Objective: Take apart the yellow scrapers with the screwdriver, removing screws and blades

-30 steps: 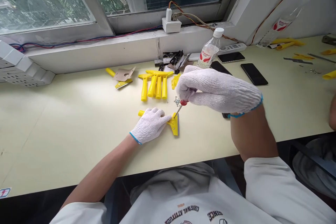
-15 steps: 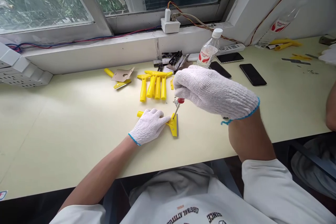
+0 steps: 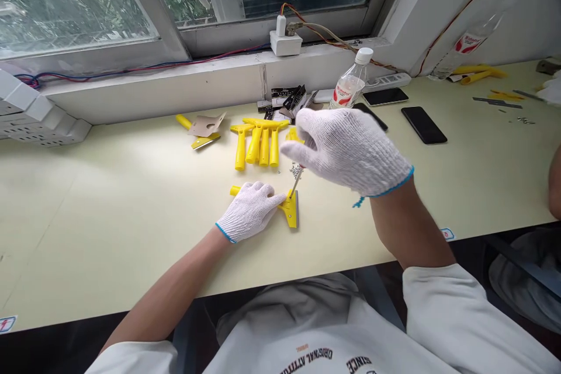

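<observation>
In the head view my left hand, in a white knit glove, presses a yellow scraper to the table, fingers wrapped over its handle. The scraper's blade edge faces right. My gloved right hand is above it, around the top of a screwdriver. Its handle is almost wholly hidden behind the hand, and thumb and forefinger show a gap. The slanted shaft meets the scraper head near my left fingertips. Small screws lie in a pile just behind the shaft.
Several yellow scraper handles lie behind my hands. A scraper with cardboard is at back left. Black packets, a water bottle and phones stand or lie at the back. Another person's arm shows at far right.
My right hand has turned on the screwdriver, its thumb now pointing left and apart from the forefinger. The red handle is now nearly hidden. My left hand and the scraper stay put.
</observation>
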Action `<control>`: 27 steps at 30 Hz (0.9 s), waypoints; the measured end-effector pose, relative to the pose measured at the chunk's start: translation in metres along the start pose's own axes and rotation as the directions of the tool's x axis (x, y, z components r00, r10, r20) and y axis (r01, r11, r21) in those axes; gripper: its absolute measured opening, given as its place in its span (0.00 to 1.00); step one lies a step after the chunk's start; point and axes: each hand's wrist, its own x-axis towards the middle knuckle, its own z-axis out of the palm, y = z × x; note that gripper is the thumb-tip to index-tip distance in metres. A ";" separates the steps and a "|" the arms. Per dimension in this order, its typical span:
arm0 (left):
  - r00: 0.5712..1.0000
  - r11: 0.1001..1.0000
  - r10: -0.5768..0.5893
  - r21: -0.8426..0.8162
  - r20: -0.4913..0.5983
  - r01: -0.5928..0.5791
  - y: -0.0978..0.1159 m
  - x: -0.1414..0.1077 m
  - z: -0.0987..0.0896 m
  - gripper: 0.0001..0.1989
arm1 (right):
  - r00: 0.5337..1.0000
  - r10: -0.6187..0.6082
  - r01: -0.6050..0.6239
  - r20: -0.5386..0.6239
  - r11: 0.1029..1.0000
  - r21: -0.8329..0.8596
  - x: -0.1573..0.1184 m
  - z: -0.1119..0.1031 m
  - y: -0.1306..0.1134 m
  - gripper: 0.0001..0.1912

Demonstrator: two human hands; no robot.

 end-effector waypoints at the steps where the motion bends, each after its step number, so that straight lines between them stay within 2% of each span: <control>1: 1.000 1.000 -0.002 0.000 0.002 0.002 0.000 0.000 0.000 0.20 | 0.997 0.069 -0.071 -0.031 0.994 -0.078 0.000 0.001 -0.001 0.15; 2: 1.000 1.000 -0.006 -0.002 0.003 0.006 0.000 0.000 0.001 0.20 | 0.995 0.095 -0.099 -0.038 0.987 -0.129 0.000 0.002 -0.001 0.16; 4: 1.000 1.000 -0.016 -0.014 0.002 0.016 0.000 0.000 0.001 0.20 | 0.999 0.034 -0.033 0.013 0.991 -0.127 -0.001 0.000 0.002 0.14; 8: 1.000 1.000 -0.012 -0.028 0.006 0.012 -0.001 -0.001 0.000 0.20 | 0.973 -0.210 0.198 0.096 0.973 0.121 -0.007 -0.009 0.012 0.08; 11: 1.000 1.000 -0.009 -0.023 0.013 0.009 0.000 0.000 -0.002 0.20 | 0.950 -0.299 0.262 0.093 0.921 0.288 -0.010 -0.013 0.014 0.03; 15: 1.000 0.999 -0.016 -0.031 0.011 0.016 0.000 0.001 -0.002 0.21 | 0.906 -0.415 0.345 0.084 0.838 0.423 -0.007 -0.012 0.013 0.09; 17: 1.000 0.999 -0.017 -0.036 0.009 0.017 0.000 0.001 -0.001 0.21 | 0.903 -0.427 0.366 0.049 0.823 0.435 -0.003 -0.008 0.011 0.10; 19: 1.000 0.999 -0.013 -0.033 0.012 0.014 -0.001 0.001 -0.001 0.20 | 0.918 -0.396 0.355 0.016 0.840 0.411 0.000 -0.003 0.006 0.08; 21: 1.000 1.000 -0.010 -0.026 0.016 0.011 -0.001 0.000 -0.001 0.20 | 0.956 -0.293 0.274 0.006 0.902 0.334 0.003 0.003 0.000 0.06; 24: 1.000 0.999 -0.015 -0.030 0.018 0.016 -0.001 0.000 -0.001 0.20 | 0.998 -0.048 0.052 -0.045 0.994 0.098 0.004 0.010 -0.011 0.15; 27: 1.000 0.999 -0.023 -0.036 0.020 0.024 0.000 0.000 -0.002 0.20 | 0.987 0.114 -0.130 -0.109 0.980 -0.149 0.002 0.010 -0.017 0.22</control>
